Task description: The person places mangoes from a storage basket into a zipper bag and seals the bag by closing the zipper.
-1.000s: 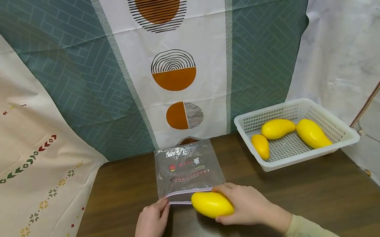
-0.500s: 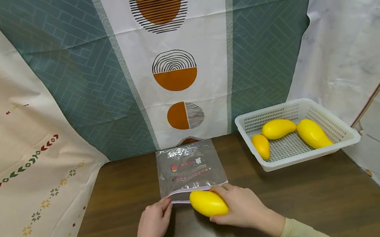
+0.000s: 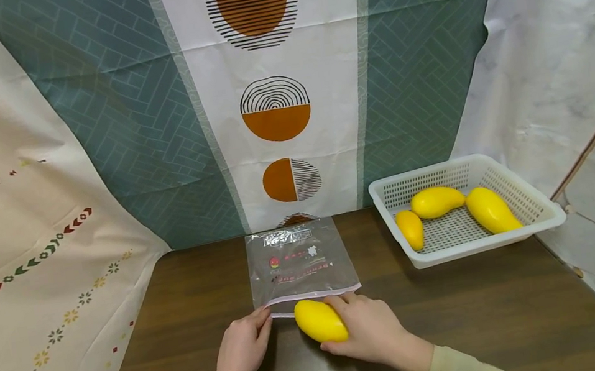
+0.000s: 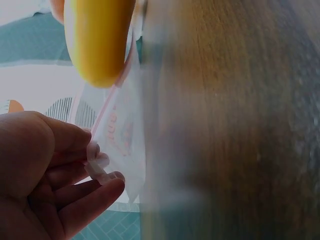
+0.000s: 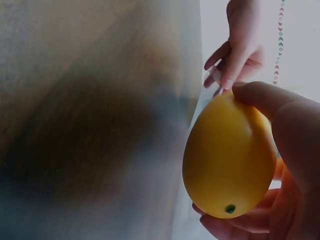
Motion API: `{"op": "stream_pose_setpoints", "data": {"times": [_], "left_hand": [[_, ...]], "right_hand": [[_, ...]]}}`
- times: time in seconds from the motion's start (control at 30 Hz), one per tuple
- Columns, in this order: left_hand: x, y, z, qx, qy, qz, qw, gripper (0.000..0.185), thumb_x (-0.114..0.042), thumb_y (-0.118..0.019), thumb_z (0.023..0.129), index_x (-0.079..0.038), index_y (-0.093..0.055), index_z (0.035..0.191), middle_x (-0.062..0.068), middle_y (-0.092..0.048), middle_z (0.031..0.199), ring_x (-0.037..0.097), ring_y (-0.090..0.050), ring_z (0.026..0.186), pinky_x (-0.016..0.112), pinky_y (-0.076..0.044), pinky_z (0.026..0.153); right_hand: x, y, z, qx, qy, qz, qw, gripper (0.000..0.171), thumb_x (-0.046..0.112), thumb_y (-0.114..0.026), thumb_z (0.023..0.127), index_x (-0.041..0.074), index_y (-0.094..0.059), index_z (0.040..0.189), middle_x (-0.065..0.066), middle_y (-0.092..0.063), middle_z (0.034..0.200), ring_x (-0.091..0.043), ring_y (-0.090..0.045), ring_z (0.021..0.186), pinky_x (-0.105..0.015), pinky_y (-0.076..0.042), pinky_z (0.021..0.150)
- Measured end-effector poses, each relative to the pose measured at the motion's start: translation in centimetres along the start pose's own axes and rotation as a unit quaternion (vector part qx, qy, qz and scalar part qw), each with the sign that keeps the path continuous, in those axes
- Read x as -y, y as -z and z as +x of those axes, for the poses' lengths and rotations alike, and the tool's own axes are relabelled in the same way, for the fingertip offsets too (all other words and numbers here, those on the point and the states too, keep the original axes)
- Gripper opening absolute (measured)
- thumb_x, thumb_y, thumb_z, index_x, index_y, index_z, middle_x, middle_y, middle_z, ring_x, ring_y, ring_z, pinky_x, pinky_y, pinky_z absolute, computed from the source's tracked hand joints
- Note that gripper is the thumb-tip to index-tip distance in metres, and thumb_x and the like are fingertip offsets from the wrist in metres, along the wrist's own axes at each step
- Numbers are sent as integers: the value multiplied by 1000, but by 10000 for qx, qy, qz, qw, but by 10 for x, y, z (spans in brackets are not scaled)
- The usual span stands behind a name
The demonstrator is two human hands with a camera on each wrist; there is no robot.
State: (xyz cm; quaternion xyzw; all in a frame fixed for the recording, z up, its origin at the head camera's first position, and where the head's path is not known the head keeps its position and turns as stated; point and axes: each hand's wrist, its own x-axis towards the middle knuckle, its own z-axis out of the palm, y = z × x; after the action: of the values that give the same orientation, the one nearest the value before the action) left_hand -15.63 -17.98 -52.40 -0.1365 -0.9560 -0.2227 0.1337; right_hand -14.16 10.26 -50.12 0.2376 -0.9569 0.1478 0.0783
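- Yellow mango [image 3: 320, 321] at the zip bag's [image 3: 299, 266] parted edge, fingers of the right hand [image 3: 370, 329] wrapped round it
- Left hand [image 3: 244, 346]: fingers pinching the bag's near-left corner
- Wooden surface [image 3: 433, 312] between bag and basket [image 3: 470, 252]
- Three more mangoes [image 3: 492, 210] inside

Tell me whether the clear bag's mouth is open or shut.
Open: the clear bag has its two pale edges standing apart in the head view, with the left hand pinching one side.
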Motion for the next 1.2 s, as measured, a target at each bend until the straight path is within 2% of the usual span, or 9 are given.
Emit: {"op": "stream_pose_setpoints", "data": {"times": [0.27,0.43,0.63,0.8,0.97,1.1,1.2], "left_hand": [[-1,-3,-1,-8,-83,-25,10000,25,-15,-79,98,-6,-82,121,6,-79,122,29,-77,109,51,-62,89],[-2,-4,-2,-39,-103,-59,9999,24,-14,-79,97,-5,-82,120,7,-79,122,29,-77,109,51,-62,89],[-3,-5,-2,50,-111,-79,9999,25,-14,-78,98,-4,-82,121,8,-78,123,31,-77,109,51,-62,88],[-3,-5,-2,99,-90,-134,9998,26,-14,-78,98,-3,-81,122,9,-78,123,30,-77,110,51,-62,89],[-3,-5,-3,153,-66,-150,9997,26,-13,-78,98,-3,-81,122,9,-78,123,30,-77,109,50,-62,89],[-2,-6,-3,179,-70,-165,9997,25,-13,-78,98,-4,-81,122,9,-78,122,30,-77,109,50,-62,89],[-2,-6,-3,180,-79,-156,9997,26,-14,-79,98,-4,-81,122,9,-78,123,30,-77,110,50,-62,88]], "right_hand": [[11,-13,6,-351,-195,-249,9989,78,70,-82,79,16,-66,133,-5,-72,103,-20,-68,79,-38,-55,56],[17,-20,8,-426,-327,-381,9978,80,70,-83,79,16,-67,136,-7,-72,107,-26,-71,83,-42,-56,58],[23,-27,8,-484,-136,-598,9969,77,62,-85,82,15,-64,140,-12,-70,112,-28,-68,89,-43,-57,63],[26,-28,6,-271,-23,-656,9975,79,56,-84,85,14,-60,148,-23,-68,132,-33,-68,97,-47,-61,72],[29,-24,5,74,-13,-374,9993,84,44,-85,84,13,-53,155,-24,-62,145,-36,-67,110,-48,-62,79],[32,-21,4,231,125,-135,9996,82,30,-85,81,12,-53,154,-23,-58,151,-35,-64,118,-46,-63,79],[34,-22,4,118,238,-45,9996,78,26,-86,81,10,-54,150,-23,-59,149,-34,-65,119,-45,-64,77]]}}
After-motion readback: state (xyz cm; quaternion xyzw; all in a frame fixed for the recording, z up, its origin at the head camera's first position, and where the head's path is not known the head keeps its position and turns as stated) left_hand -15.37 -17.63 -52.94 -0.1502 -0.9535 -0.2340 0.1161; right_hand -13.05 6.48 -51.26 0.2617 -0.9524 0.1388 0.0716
